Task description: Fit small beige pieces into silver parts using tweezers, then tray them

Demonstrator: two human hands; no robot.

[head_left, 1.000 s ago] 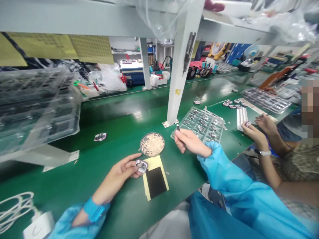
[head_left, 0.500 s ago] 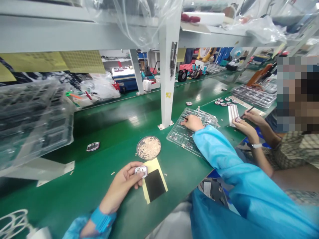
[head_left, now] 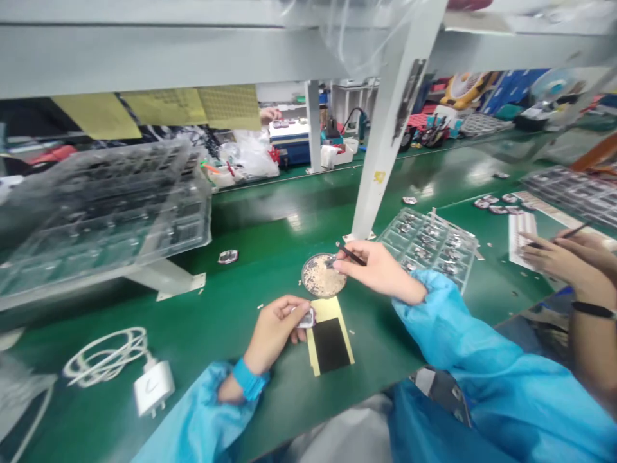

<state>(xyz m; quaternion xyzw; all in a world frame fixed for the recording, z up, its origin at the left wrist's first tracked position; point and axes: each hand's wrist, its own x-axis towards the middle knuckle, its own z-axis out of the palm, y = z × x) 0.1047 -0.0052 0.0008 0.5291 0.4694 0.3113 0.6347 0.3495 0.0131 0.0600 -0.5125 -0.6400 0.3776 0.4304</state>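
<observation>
My left hand (head_left: 274, 328) is closed around a small, rounded watch-like case (head_left: 304, 317) with a pale face and a purplish edge. Just beyond it lies a yellow sheet (head_left: 332, 310) bearing a black rectangle (head_left: 331, 344). Over the edge of a round dish (head_left: 322, 280) of tiny beige pieces, my right hand (head_left: 373, 267) grips a slim black tweezers-like tool (head_left: 353, 254). A small dark grey part (head_left: 331, 263) shows at its thumb and fingertip. Right of that hand, a clear compartment tray (head_left: 429, 241) holds several small metallic parts.
Stacked clear trays (head_left: 159, 212) stand at left, near a white charger (head_left: 153, 387) with coiled cable. A shelf post (head_left: 385, 148) rises behind the dish. Another similar case (head_left: 228, 256) lies left. At right, a co-worker's hands (head_left: 569, 254) work by a white strip (head_left: 522, 239).
My right hand has come from the clear compartment tray leftward to the round dish, and a small grey part now shows at its fingertips. My left hand still holds the case. The camera view has turned left.
</observation>
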